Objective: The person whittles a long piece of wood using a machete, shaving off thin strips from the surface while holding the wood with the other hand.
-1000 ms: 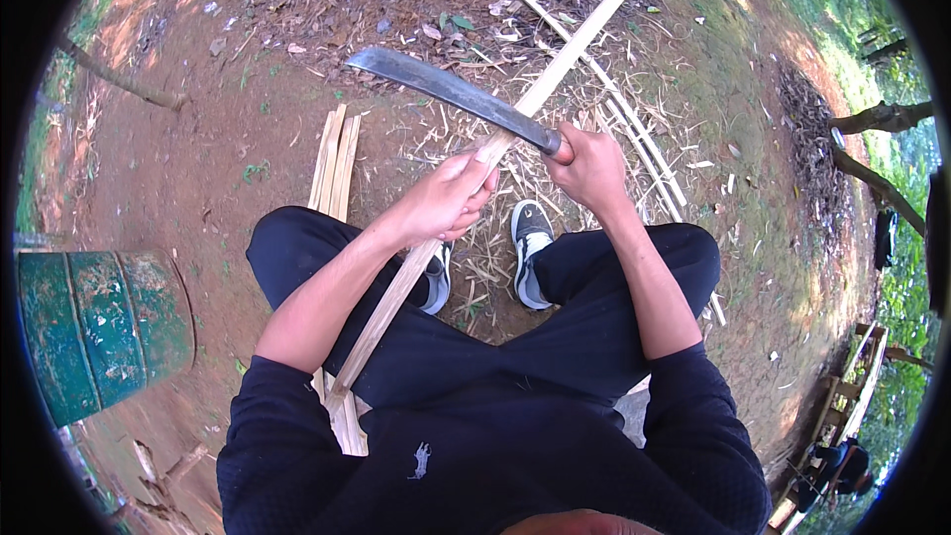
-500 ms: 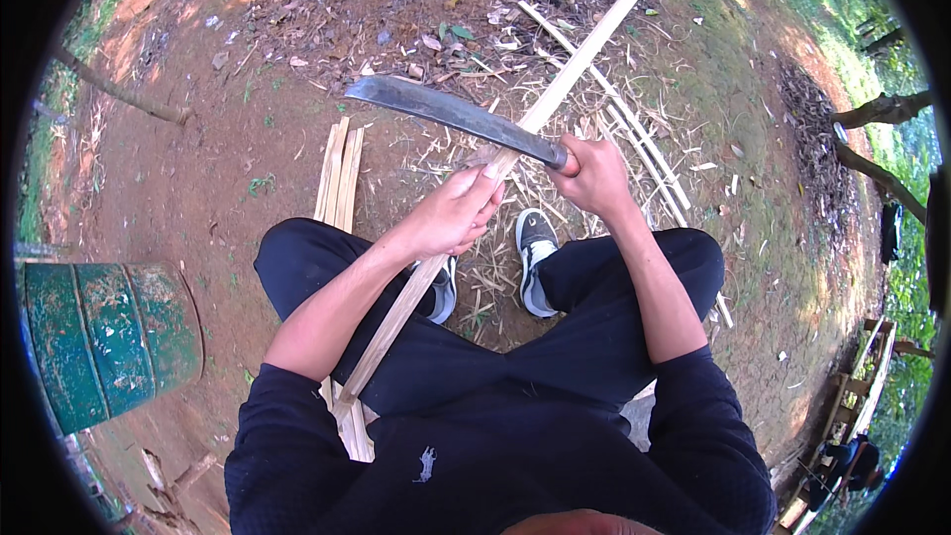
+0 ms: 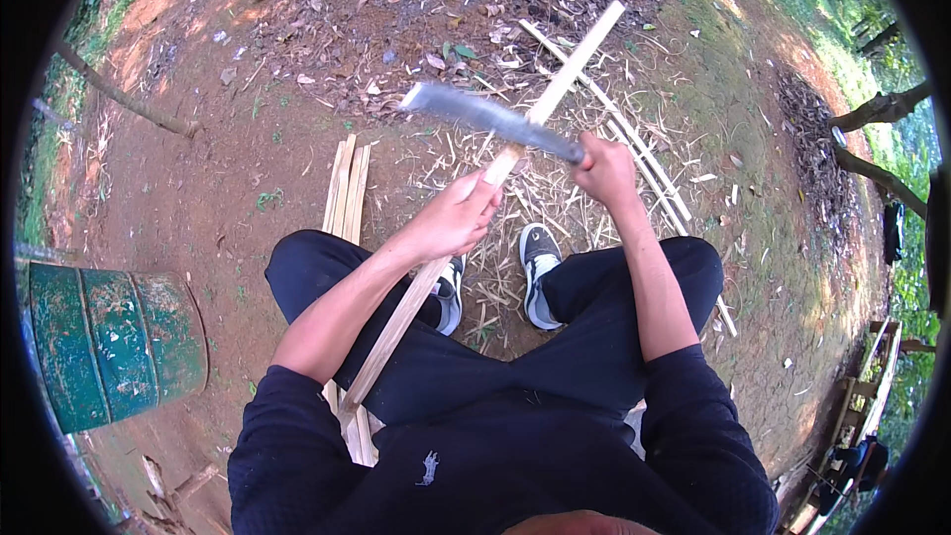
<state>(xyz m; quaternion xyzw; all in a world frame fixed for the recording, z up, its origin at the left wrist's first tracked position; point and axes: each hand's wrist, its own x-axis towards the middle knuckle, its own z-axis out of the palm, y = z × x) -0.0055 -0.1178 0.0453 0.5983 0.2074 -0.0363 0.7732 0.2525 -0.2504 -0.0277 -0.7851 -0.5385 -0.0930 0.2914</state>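
Wooden slat (image 3: 503, 166) held aslant, machete (image 3: 485, 117) across it

Seen from above, the pale, narrow slat runs diagonally over the dark trousers (image 3: 466, 376) of a person with bent knees; its far end points ahead and to the right, its near end lies low by the left thigh; the left hand (image 3: 451, 218) is clamped around it near the middle, fingers curled about the wood; the right hand (image 3: 606, 173) has its fingers closed on the machete's handle, mostly hidden; the blade, blurred, points left and crosses over the slat just beyond the left hand; whether its edge touches the wood I cannot tell. Grey-and-white sneakers (image 3: 540, 277) stand among scattered shavings (image 3: 485, 307) on brown earth (image 3: 238, 248); more slats (image 3: 347, 193) lie bundled beyond the left knee; thin strips (image 3: 644, 159) lie ahead of the right knee; a scuffed green drum (image 3: 119, 342) is at far left.
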